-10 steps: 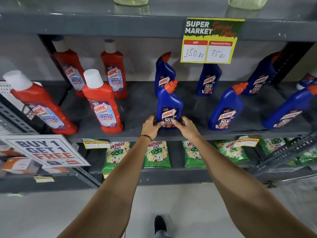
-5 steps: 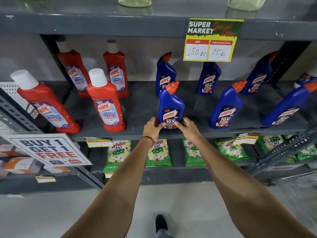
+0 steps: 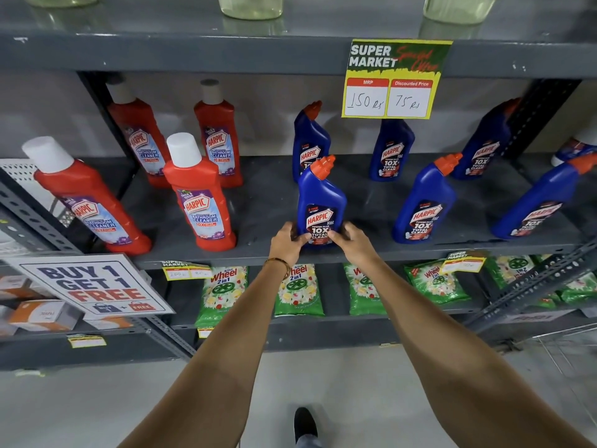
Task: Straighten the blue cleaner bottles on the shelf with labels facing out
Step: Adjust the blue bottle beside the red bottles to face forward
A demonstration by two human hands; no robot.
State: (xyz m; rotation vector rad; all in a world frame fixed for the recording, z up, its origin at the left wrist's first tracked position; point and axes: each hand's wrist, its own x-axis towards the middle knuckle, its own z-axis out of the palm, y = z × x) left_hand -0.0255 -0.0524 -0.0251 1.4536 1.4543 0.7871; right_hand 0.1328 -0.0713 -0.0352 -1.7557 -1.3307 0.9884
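Blue cleaner bottles stand on the grey middle shelf (image 3: 258,202), to the right of the red ones; we have both hands clamped on the base of the front blue bottle (image 3: 320,202), which sits upright near the shelf's front edge with its Harpic label facing us; our left hand (image 3: 288,242) presses against its lower left side, thumb across the label's bottom corner, and our right hand (image 3: 350,239) grips its lower right side, so the two hands nearly meet in front of it; the orange cap leans to the right. Directly behind it, farther back, we see a second blue bottle (image 3: 309,140), label outward; right of that, a third (image 3: 391,150) stands partly under the yellow price card (image 3: 392,79) that hangs from the shelf above. Near the front, to the right of our hands, another blue bottle (image 3: 424,202) shows its label, and a further one (image 3: 536,205) stands at the far right; behind these a blue bottle (image 3: 484,147) stands by the dark upright post. To the left we count four red bathroom cleaner bottles (image 3: 200,195), white-capped; below, green detergent packets (image 3: 298,289) lie on the lower shelf, and a "buy 1 get 1 free" sign (image 3: 93,284) hangs at the near left.
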